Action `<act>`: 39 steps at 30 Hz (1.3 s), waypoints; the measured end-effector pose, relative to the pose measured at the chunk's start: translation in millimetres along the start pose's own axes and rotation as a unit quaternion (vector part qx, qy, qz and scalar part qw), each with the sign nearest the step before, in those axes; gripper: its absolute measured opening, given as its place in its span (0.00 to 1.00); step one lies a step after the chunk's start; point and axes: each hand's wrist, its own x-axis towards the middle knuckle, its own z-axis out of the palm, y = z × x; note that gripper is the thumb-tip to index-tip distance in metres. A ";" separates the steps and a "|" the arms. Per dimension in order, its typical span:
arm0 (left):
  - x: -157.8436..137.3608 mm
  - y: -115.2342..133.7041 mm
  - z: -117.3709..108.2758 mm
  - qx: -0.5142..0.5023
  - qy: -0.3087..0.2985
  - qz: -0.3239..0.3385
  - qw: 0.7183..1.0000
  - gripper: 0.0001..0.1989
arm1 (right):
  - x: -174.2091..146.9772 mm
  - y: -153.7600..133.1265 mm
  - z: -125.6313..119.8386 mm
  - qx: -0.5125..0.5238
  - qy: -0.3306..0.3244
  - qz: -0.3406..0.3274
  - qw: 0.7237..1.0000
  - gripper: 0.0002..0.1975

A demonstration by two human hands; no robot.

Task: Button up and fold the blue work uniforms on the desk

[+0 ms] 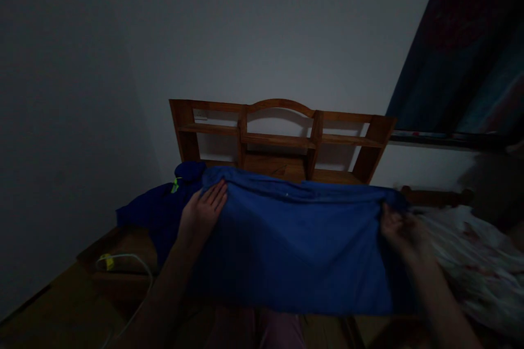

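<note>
A blue garment (pixel 303 245) is stretched wide between my two hands, its upper edge bunched into a folded band and the rest hanging down in front of me. My left hand (pixel 203 211) grips it near the upper left corner, fingers pressed together on the cloth and the thumb out of sight. At the upper right corner, my right hand (pixel 403 229) is closed on the fabric, slightly blurred. Left of the garment lies a darker blue cloth (pixel 159 207) with a bright green patch. The dim light hides what kind of garment it is.
A wooden shelf unit (pixel 278 142) stands behind against the wall. At the left, a pale cable (pixel 135 256) with a yellow tag runs over a wooden surface (pixel 123 278). White patterned bedding or plastic (pixel 478 256) lies right, below a dark curtain (pixel 462 54).
</note>
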 end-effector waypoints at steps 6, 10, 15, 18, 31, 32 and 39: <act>73.3 -57.4 -23.1 0.048 0.077 -0.118 0.989 0.24 | 73.2 89.2 2.8 -0.255 0.018 0.061 0.965 0.11; 85.0 -75.7 -59.6 0.066 0.032 -0.133 0.988 0.24 | 90.9 109.7 -21.9 -0.244 0.007 0.064 0.968 0.10; 94.8 -81.1 -73.2 0.070 0.034 -0.124 0.989 0.24 | 93.8 98.1 -30.0 -0.250 -0.067 0.049 0.965 0.16; 99.1 -82.9 -72.7 0.115 0.029 -0.117 0.986 0.25 | 91.6 100.6 -24.3 -0.405 -0.057 -0.071 0.910 0.19; 44.4 -169.4 43.7 0.704 -0.359 0.152 0.594 0.30 | 11.5 228.5 22.6 -0.834 -0.355 -0.301 0.296 0.25; 48.2 -172.8 33.4 0.712 -0.360 0.138 0.587 0.30 | 13.7 224.7 14.6 -0.850 -0.349 -0.281 0.276 0.25; 100.5 -117.2 -80.7 0.704 -0.246 0.190 0.639 0.26 | 71.7 117.4 -52.5 -0.894 -0.250 -0.203 0.310 0.29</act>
